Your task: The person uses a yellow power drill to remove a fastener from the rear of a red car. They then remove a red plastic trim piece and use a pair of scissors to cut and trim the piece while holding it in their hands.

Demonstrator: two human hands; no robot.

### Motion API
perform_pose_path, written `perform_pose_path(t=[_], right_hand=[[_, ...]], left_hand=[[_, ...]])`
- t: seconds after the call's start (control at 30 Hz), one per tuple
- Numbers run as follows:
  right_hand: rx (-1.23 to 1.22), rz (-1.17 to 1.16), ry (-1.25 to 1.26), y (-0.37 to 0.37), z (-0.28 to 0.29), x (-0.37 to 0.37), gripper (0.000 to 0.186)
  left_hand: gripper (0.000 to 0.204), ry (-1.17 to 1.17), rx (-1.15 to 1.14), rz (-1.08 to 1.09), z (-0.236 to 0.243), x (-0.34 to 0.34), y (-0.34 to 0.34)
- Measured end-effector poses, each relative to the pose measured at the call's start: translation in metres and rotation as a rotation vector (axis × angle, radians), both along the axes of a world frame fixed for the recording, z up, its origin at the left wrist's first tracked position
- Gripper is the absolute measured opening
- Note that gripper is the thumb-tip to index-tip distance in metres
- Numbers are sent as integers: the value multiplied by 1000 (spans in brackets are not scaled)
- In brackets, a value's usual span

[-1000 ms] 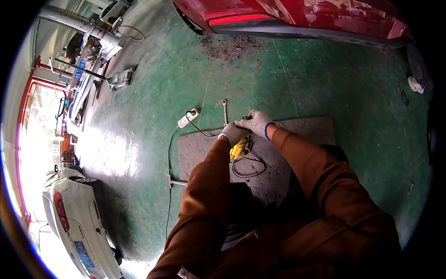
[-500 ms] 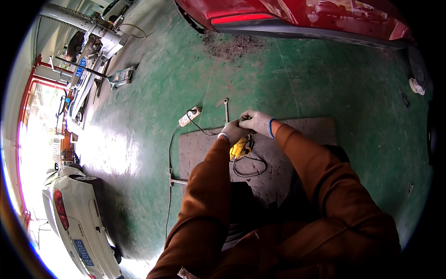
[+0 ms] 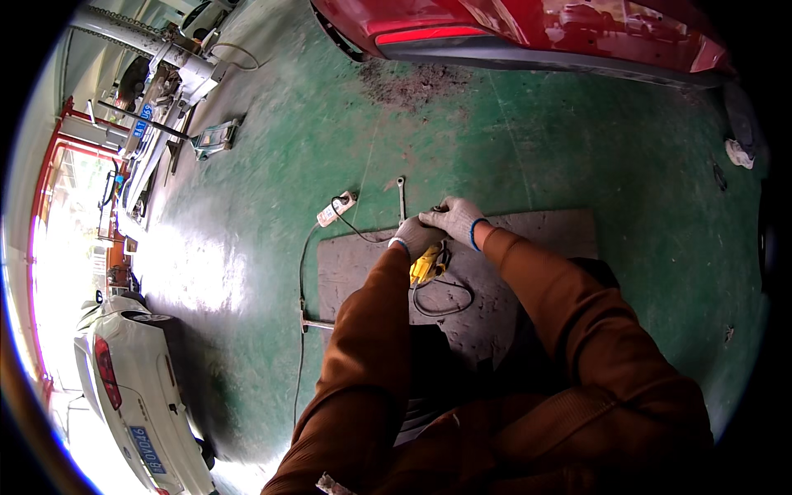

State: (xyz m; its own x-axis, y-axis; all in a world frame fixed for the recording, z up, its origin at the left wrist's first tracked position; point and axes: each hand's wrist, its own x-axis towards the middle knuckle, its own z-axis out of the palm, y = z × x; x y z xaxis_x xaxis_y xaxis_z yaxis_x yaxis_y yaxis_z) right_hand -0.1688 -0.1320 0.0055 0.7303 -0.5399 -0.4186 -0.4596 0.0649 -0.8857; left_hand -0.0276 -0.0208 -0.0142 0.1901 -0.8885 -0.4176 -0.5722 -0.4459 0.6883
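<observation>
While my gloved left hand grips the yellow power tool on the grey mat, my right hand pinches something small at its far end, work seemingly unfinished, a wrench lying just beyond.

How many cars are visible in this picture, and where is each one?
2. A red car is at the top edge, ahead of the gloved hands. A white car is at the lower left, near the bright doorway. Others may be hidden beyond the picture's dark rim.
</observation>
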Motion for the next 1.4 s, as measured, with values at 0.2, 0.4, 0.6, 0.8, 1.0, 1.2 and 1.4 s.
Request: perform_pose_path(t=[0.2, 0.4, 0.6, 0.8, 1.0, 1.2, 1.4], right_hand=[[52, 19, -201, -2, -23, 3, 58], [-112, 1, 32, 1, -4, 4, 50], [314, 28, -220, -18, -29, -3, 50], [-27, 6, 0, 1, -4, 15, 64], [112, -3, -166, -19, -39, -6, 56], [-80, 18, 47, -8, -19, 16, 39], [361, -120, -246, -24, -20, 6, 31]], left_hand=[[33, 6, 21, 17, -22, 12, 1], [40, -300, -98, -158, -1, -6, -4], [45, 227, 58, 331, 15, -18, -11], [38, -259, -117, -86, -33, 16, 7], [31, 226, 84, 228, 4, -21, -16], [39, -88, -71, 85, -28, 4, -1], [32, 279, -10, 470, 6, -16, -7]])
